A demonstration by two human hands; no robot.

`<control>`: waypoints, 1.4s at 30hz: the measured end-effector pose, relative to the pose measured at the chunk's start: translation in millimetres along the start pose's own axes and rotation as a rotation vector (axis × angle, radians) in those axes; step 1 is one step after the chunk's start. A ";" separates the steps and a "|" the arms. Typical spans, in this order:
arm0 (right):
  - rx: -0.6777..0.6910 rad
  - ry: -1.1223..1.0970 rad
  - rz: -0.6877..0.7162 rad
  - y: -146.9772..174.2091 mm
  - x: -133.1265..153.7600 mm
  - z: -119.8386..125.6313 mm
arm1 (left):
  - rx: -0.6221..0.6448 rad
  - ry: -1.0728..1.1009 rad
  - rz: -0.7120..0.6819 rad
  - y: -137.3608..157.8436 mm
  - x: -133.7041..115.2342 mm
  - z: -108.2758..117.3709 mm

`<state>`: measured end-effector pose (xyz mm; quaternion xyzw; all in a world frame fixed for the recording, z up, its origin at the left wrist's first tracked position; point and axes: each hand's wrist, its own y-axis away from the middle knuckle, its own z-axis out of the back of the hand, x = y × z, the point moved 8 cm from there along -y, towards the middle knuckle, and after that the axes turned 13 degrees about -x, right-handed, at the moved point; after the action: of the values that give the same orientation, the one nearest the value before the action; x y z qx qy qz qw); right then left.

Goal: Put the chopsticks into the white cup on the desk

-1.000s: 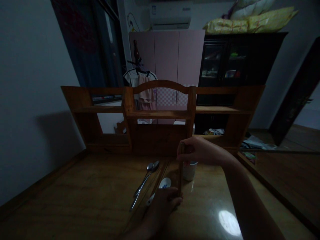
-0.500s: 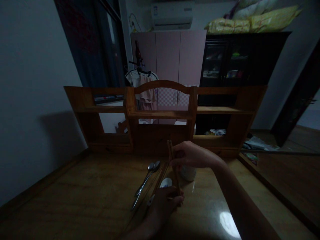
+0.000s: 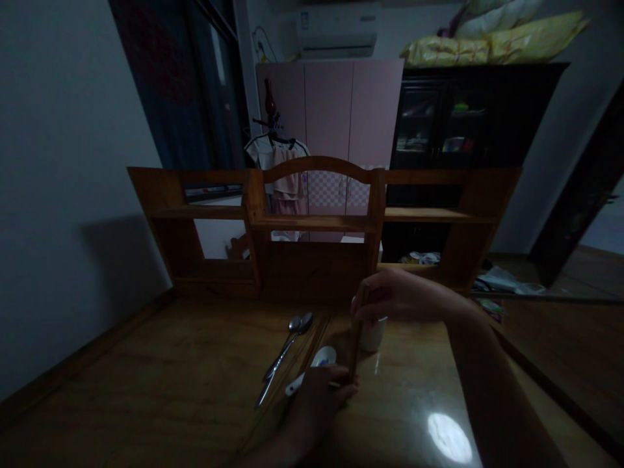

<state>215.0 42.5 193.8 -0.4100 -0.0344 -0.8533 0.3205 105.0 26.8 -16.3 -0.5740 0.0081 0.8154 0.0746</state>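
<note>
In my right hand (image 3: pixel 385 296) is a pair of wooden chopsticks (image 3: pixel 358 344), gripped near the top and standing nearly upright. Their lower ends come down to my left hand (image 3: pixel 322 393), whose fingers are closed round the tips; a pale stick end also shows between these fingers. Behind and below my right hand stands a white cup (image 3: pixel 373 335), partly covered by it. A white ceramic spoon (image 3: pixel 324 356) lies just beyond my left hand. More chopsticks (image 3: pixel 316 341) lie left of that spoon. Two metal spoons (image 3: pixel 285 354) rest crossed further left.
The wooden table (image 3: pixel 195 377) has a glossy top with a bright light reflection at front right. A wooden shelf unit (image 3: pixel 312 224) stands along its back edge. A wall (image 3: pixel 73 195) borders the left. Beyond are a pink wardrobe (image 3: pixel 329 110) and a dark cabinet (image 3: pixel 487 117).
My right hand has moved right with the top of the chopsticks, bringing them from a left lean to near upright. The left hand has stayed almost in place.
</note>
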 end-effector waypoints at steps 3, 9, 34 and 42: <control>0.000 -0.020 0.004 -1.5 5.1 -2.7 | 0.021 0.013 -0.008 2.5 -5.6 0.2; 0.010 -0.060 -0.021 -2.2 8.7 -6.1 | 0.019 0.007 -0.007 4.5 -9.8 1.8; -0.027 0.002 -0.019 -4.1 7.7 -8.1 | 0.017 -0.024 -0.027 5.6 -15.4 5.5; -0.038 0.026 -0.009 -4.3 8.5 -7.7 | 0.030 0.009 -0.001 5.9 -14.7 4.2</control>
<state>203.4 39.0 195.7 -0.4047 -0.0158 -0.8605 0.3090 105.1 19.7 -1.5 -0.5766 0.0205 0.8124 0.0838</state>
